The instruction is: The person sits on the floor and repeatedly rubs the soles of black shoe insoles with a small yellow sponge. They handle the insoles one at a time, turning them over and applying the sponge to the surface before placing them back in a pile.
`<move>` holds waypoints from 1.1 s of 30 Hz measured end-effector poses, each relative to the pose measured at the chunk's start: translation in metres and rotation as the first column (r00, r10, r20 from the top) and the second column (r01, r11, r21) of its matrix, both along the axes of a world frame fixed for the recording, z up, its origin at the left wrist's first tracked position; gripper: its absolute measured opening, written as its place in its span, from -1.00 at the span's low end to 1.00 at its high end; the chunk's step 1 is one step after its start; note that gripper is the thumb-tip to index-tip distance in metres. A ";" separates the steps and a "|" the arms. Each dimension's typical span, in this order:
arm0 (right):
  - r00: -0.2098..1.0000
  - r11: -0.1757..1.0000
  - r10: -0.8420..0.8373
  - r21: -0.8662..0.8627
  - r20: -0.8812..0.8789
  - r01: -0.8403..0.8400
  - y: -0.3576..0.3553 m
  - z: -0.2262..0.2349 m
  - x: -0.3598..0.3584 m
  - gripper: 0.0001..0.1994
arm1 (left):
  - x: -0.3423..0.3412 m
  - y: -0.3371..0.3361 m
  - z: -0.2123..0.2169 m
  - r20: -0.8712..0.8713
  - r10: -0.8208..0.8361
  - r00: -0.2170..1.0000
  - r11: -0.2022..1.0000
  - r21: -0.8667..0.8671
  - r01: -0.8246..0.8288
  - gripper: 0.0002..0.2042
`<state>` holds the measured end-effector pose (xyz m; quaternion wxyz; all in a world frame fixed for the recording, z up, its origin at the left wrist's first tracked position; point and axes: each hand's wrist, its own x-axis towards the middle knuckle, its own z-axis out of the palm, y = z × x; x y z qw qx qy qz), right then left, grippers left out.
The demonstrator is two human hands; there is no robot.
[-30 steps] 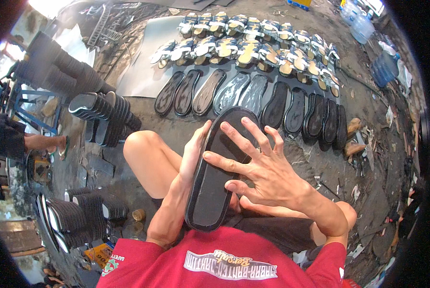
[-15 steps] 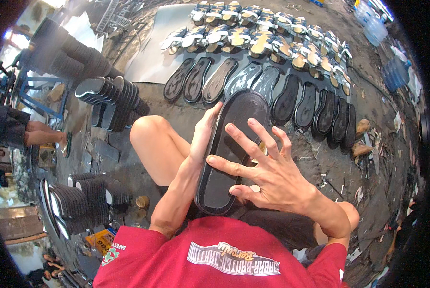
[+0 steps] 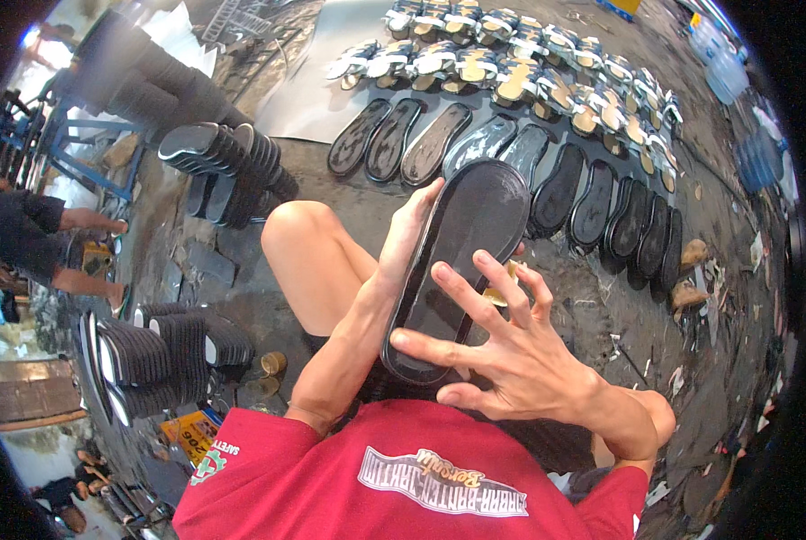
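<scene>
A black shoe sole (image 3: pixel 475 211) with a raised rim lies tilted in front of my chest, its wide end away from me. My left hand (image 3: pixel 410 238) grips its left edge, the thumb side showing and the other fingers hidden beneath. Over the near half of the sole, my right hand (image 3: pixel 520 355) has its fingers spread apart. Its index fingertip appears to rest on the sole's surface near the narrow end. Behind the right fingers a small yellowish thing (image 3: pixel 500 295) shows in part; I cannot tell what it is or whether the hand touches it.
Beyond the sole lies a row of black soles (image 3: pixel 560 189), with rows of strapped sandals (image 3: pixel 515 81) behind it on a grey sheet (image 3: pixel 304 99). Stacked soles (image 3: pixel 227 166) stand at left, with more stacks (image 3: pixel 164 360) nearer me. Another person's legs (image 3: pixel 88 279) are at far left.
The view has shifted, so the surroundings sit further right. My right hand has slid toward the sole's near end, fingers still spread. The left hand keeps its hold.
</scene>
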<state>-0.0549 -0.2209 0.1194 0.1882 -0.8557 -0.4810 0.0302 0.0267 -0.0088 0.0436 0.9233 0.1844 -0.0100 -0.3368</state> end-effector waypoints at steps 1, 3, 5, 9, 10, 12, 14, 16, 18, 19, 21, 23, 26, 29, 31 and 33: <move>1.000 0.993 0.021 0.117 -0.019 -0.018 -0.003 -0.003 0.000 -0.41 | 0.001 -0.004 0.002 0.014 0.065 0.998 0.982 0.179 -0.066 -0.36; 0.999 0.968 -0.012 0.251 -0.039 0.021 -0.012 -0.005 0.012 -0.35 | 0.002 0.000 -0.010 -0.047 0.139 0.989 0.982 0.132 -0.131 -0.40; 0.998 0.969 -0.053 0.240 -0.045 0.063 -0.013 -0.001 0.030 -0.13 | -0.003 -0.003 -0.012 0.028 0.180 0.983 0.937 0.299 -0.181 -0.45; 0.989 0.988 0.141 0.072 -0.041 -0.138 -0.004 -0.002 0.050 0.06 | -0.012 -0.014 -0.043 -0.020 -0.008 1.000 0.892 0.452 0.016 -0.50; 0.989 0.982 0.143 0.127 -0.036 -0.137 -0.003 -0.004 0.049 0.11 | -0.011 -0.016 -0.061 -0.125 -0.092 0.988 0.937 0.325 0.129 -0.49; 0.978 0.987 0.104 0.139 -0.183 -0.078 -0.007 -0.003 0.053 0.17 | -0.017 -0.024 -0.062 -0.256 -0.184 0.949 0.962 0.151 0.227 -0.43; 0.990 0.967 0.030 0.256 -0.134 0.005 -0.015 -0.017 0.056 0.23 | -0.028 -0.031 -0.043 -0.306 -0.145 0.941 0.972 0.133 0.193 -0.30; 0.984 0.908 -0.136 0.383 -0.113 0.169 -0.024 -0.020 0.066 0.37 | -0.041 -0.033 -0.030 -0.120 0.120 0.985 0.900 0.431 -0.057 -0.12; 0.916 0.828 -0.296 0.405 -0.271 0.387 -0.032 -0.025 0.071 0.40 | -0.049 -0.037 -0.024 0.538 0.297 0.789 0.609 0.529 -0.591 0.04; 0.872 0.764 -0.343 0.436 -0.351 0.476 -0.030 -0.030 0.071 0.41 | -0.051 -0.065 -0.018 0.639 0.446 0.627 0.371 0.506 -0.779 0.07; 0.866 0.762 -0.352 0.427 -0.355 0.486 -0.024 -0.036 0.066 0.40 | -0.059 -0.066 -0.007 0.706 0.421 0.570 0.359 0.448 -0.819 0.18; 0.867 0.774 -0.358 0.409 -0.347 0.483 -0.014 -0.042 0.060 0.41 | -0.057 -0.052 -0.015 0.758 0.301 0.579 0.408 0.446 -0.796 0.23; 0.857 0.754 -0.265 0.459 -0.443 0.470 -0.006 -0.061 0.059 0.42 | -0.049 -0.044 -0.035 0.785 0.314 0.534 0.360 0.422 -0.832 0.11; 0.827 0.768 -0.328 0.381 -0.458 0.515 -0.031 -0.088 0.069 0.03 | -0.039 -0.030 -0.019 0.602 0.600 0.527 0.388 0.358 -0.850 -0.14; 0.762 0.754 -0.570 0.174 -0.307 0.634 -0.050 -0.161 0.060 -0.28 | -0.028 -0.011 -0.012 0.436 0.748 0.500 0.419 0.274 -0.866 -0.23; 0.709 0.727 -0.685 -0.095 -0.170 0.680 -0.053 -0.223 0.029 -0.39 | -0.018 0.020 -0.024 0.326 0.783 0.529 0.470 0.247 -0.847 -0.29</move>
